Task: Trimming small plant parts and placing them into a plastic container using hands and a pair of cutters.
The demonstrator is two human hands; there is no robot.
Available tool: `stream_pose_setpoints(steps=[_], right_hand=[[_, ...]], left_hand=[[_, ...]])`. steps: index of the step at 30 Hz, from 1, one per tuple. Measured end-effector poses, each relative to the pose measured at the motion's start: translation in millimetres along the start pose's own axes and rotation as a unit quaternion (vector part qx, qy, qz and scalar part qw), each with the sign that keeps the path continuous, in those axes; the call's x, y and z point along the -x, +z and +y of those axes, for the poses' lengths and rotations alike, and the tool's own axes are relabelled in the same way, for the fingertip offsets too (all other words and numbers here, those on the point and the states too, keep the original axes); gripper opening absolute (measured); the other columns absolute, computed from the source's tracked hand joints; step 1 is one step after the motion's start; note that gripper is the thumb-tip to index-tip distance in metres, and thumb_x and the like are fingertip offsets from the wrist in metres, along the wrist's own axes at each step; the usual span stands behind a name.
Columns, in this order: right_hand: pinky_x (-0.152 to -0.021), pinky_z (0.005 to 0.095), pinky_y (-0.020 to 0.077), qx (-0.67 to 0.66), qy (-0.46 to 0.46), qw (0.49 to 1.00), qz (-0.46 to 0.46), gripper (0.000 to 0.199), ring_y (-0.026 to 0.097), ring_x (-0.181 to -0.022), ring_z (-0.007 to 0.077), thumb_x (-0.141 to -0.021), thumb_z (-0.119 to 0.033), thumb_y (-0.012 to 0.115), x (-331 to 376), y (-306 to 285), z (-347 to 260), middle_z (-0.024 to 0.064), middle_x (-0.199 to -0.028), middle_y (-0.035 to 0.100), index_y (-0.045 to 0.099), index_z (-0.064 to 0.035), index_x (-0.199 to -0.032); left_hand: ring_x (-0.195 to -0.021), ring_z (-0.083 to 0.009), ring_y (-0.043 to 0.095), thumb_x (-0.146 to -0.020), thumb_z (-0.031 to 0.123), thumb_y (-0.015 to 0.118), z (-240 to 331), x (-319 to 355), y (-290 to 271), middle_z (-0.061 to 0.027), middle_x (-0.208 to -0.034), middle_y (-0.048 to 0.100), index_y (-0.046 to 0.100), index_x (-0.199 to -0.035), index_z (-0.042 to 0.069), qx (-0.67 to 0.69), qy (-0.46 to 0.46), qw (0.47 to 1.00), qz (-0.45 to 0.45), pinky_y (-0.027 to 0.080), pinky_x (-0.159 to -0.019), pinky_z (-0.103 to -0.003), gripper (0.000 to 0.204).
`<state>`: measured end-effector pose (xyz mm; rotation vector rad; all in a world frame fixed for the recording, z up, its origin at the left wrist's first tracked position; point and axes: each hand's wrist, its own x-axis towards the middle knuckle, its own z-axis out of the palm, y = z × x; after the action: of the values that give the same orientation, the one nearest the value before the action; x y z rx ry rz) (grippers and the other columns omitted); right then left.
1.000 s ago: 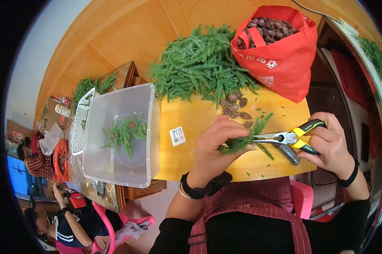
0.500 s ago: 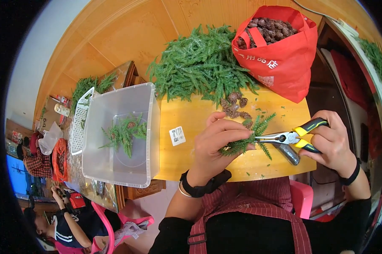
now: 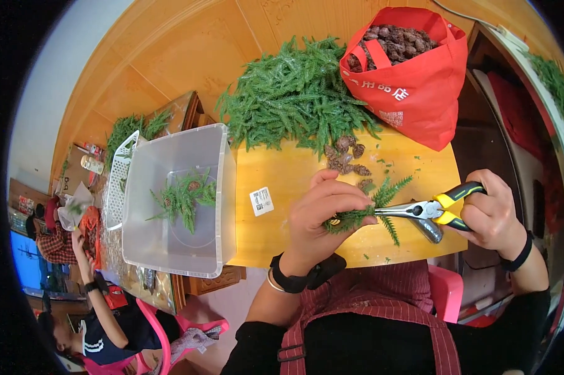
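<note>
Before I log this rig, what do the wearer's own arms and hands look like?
Both hands are ungloved. Left hand: black wristband with a bulky black piece, plus a thin pale bangle. Right hand: plain, narrower black band. Black sleeves end around the elbows. No cables visible on either arm.

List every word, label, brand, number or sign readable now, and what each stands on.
I won't copy printed wording, only locate it.
Red fabric tote bag: white characters, square code.
White rectangular paper sticker on the yellow wooden table: black code, fine print too small to read.
Whitish cylindrical container: any print too blurred.
</note>
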<state>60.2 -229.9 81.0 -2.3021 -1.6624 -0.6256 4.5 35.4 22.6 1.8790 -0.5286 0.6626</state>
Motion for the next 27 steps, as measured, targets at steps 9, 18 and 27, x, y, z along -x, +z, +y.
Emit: stream_pose_setpoints(steps=[9, 18, 27], right_hand=[[-0.072, 0.0435, 0.0396, 0.029, 0.051, 0.998, 0.021, 0.032, 0.053, -0.084, 0.0328, -0.059, -0.026, 0.07, 2.5, 3.9, -6.6, 0.0097, -0.081, 0.061, 0.048, -0.0021, -0.061], [-0.071, 0.0425, 0.0405, 0.017, 0.048, 0.999, 0.019, 0.03, 0.053, -0.084, 0.0327, -0.059, -0.024, 0.07, 3.5, 2.1, -6.7, 0.0104, -0.085, 0.063, 0.05, -0.0019, -0.063], [-0.069, 0.0404, 0.0424, -0.018, 0.058, 0.998, 0.014, 0.033, 0.054, -0.08, 0.0319, -0.058, -0.028, 0.07, 1.6, 5.4, -7.8, 0.0098, -0.08, 0.062, 0.05, -0.0022, -0.062]], left_hand=[[-0.068, -0.0121, 0.057, -0.059, 0.011, 0.078, 1.8, 3.1, 1.2, 0.0001, -0.077, 0.064, 0.065, -0.078, 0.014, -0.115, 0.077, 0.99, 0.025, 0.034, -0.087, -0.034, 0.023], [-0.068, -0.0116, 0.058, -0.058, 0.01, 0.078, -0.1, 5.4, 1.0, -0.0003, -0.079, 0.064, 0.065, -0.078, 0.015, -0.123, 0.1, 0.987, 0.039, 0.033, -0.088, -0.034, 0.025], [-0.073, -0.0155, 0.058, -0.06, 0.005, 0.075, 2.6, 3.5, 4.5, -0.0028, -0.078, 0.062, 0.061, -0.079, 0.009, -0.079, 0.069, 0.994, 0.02, 0.036, -0.082, -0.037, 0.024]])
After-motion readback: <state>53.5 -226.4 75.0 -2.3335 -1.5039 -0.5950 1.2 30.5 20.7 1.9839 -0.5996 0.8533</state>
